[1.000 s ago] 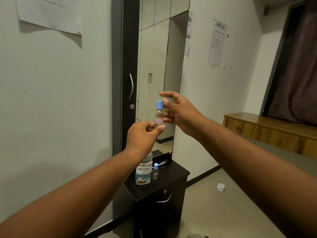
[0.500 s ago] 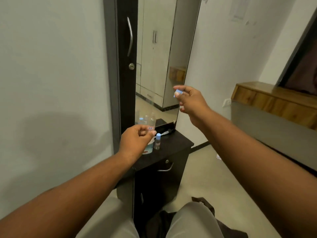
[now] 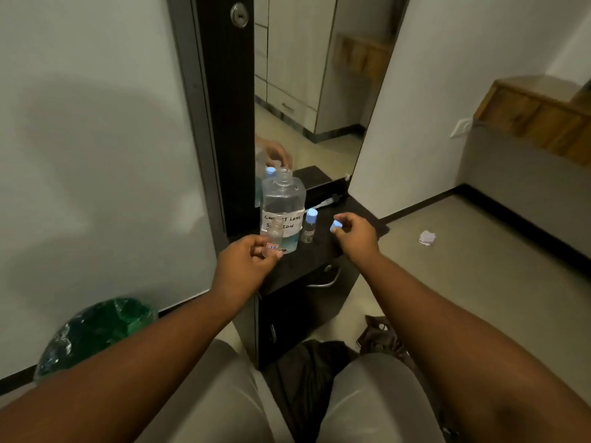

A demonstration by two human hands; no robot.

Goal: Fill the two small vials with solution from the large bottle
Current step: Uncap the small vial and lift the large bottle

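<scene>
My left hand pinches a small clear vial with a red-edged label; its neck is uncapped. That vial's blue cap is pinched in the fingertips of my right hand, which hovers over the dark cabinet top. The large clear bottle, with a handwritten white label and blue liquid low inside, stands uncapped on the cabinet just behind the held vial. A second small vial with a blue cap stands upright to the right of the bottle.
A tall mirror rises behind the cabinet and reflects the bottle and a hand. A small dark tool lies at the back of the cabinet top. A green bag sits on the floor at left, a dark bag between my knees.
The cap has come off the vial and is in my right hand. Both hands have come down to the cabinet top, and the view has tilted down.
</scene>
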